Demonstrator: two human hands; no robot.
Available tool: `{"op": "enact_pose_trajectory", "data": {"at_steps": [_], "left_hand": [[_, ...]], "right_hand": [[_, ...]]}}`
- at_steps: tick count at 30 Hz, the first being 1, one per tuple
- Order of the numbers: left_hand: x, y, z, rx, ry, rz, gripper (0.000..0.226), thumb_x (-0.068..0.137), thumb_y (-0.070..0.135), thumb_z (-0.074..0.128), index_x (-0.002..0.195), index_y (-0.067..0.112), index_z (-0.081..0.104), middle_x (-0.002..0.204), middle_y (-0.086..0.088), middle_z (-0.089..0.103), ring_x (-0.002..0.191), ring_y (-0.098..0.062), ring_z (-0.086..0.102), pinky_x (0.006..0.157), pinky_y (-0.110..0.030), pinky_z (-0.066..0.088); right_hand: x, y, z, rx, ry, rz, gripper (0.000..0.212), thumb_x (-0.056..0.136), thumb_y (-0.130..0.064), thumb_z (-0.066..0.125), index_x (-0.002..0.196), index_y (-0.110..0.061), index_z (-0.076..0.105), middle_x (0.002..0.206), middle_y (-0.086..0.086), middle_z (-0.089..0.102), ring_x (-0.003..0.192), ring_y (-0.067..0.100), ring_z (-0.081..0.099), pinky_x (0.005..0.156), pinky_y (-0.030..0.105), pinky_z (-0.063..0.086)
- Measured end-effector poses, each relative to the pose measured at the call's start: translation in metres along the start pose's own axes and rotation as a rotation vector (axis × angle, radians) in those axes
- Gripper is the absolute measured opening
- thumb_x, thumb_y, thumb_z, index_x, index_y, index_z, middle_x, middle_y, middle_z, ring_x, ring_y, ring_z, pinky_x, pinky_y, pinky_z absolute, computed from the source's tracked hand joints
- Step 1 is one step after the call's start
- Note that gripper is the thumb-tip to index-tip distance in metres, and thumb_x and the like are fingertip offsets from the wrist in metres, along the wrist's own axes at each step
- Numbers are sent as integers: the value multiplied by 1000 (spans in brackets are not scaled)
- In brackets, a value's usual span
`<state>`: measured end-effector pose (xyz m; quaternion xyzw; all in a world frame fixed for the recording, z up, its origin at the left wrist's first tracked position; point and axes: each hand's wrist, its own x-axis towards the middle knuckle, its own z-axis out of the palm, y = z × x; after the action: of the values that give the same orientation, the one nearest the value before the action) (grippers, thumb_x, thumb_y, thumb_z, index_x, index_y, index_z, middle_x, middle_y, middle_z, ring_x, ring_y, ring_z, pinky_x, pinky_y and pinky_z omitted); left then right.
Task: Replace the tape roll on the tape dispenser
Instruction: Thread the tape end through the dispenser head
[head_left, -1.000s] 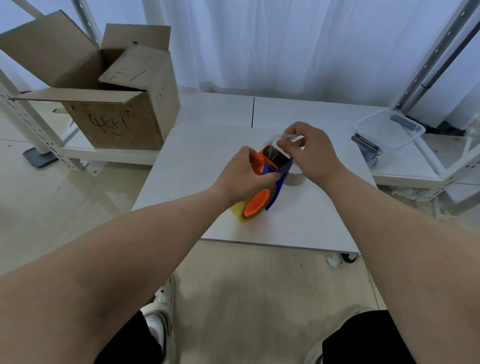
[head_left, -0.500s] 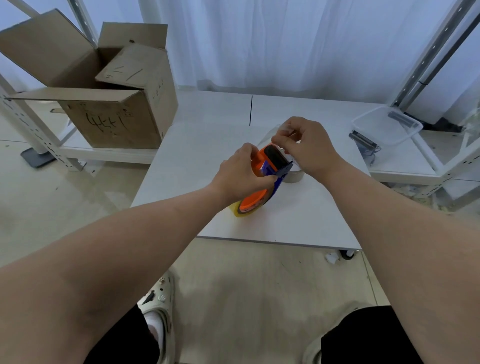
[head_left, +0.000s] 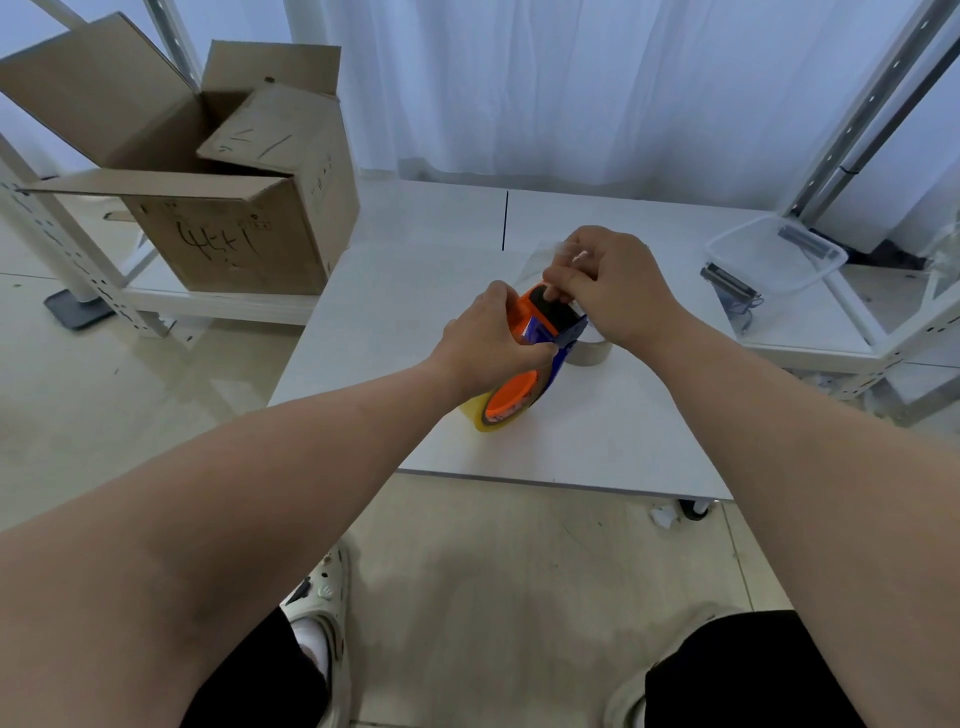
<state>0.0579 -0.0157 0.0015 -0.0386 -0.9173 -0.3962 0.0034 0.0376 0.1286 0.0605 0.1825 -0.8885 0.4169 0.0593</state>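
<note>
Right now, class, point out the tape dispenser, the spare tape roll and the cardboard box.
tape dispenser (head_left: 540, 317), head view, orange upper body.
spare tape roll (head_left: 589, 353), head view, outer side wall.
cardboard box (head_left: 228, 244), head view, front face.

Spare tape roll (head_left: 589, 349) mostly hidden behind right hand (head_left: 615, 291); dispenser (head_left: 540, 332) handle covered by left hand (head_left: 488, 338); cardboard box (head_left: 218, 208) cut off left.

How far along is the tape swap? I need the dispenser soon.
Done, it seems: a yellowish tape roll sits on the tape dispenser, and another roll lies on the table behind it. In hand: the left hand grips the dispenser while the right hand pinches a clear tape end at its head. Left: finishing the threading, probably.
</note>
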Motion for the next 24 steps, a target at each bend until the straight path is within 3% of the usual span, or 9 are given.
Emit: {"op": "enact_pose_trajectory", "data": {"at_steps": [6,12,21,24], "left_hand": [[-2,1,1,-30,24,-35,54,68,48,69,102,19,40,95,-1,56,88,-23,59,83,-48,53],[-2,3,1,-1,13,-31,54,69,48,69,103,20,38,97,0,56,88,-23,60,84,-48,53],[-3,6,3,-8,1,-31,57,69,48,72,105,18,39,100,-2,57,89,-22,59,84,-47,53],[-3,5,3,-29,-5,-36,58,67,49,73,104,19,40,99,0,57,90,-21,60,84,-48,53]], "right_hand": [[1,-5,1,-23,-2,55,17,90,-15,57,76,-21,51,71,4,68,69,14,63,84,35,55],[0,-7,0,-64,24,40,8,89,-13,57,83,-13,53,76,5,66,82,21,66,85,32,53],[0,-3,2,-31,27,-14,6,87,-10,59,82,-12,55,76,1,64,78,19,67,84,34,55],[1,-3,2,7,15,-24,5,87,-10,59,83,-11,56,76,-1,64,75,15,66,79,27,53]]}}
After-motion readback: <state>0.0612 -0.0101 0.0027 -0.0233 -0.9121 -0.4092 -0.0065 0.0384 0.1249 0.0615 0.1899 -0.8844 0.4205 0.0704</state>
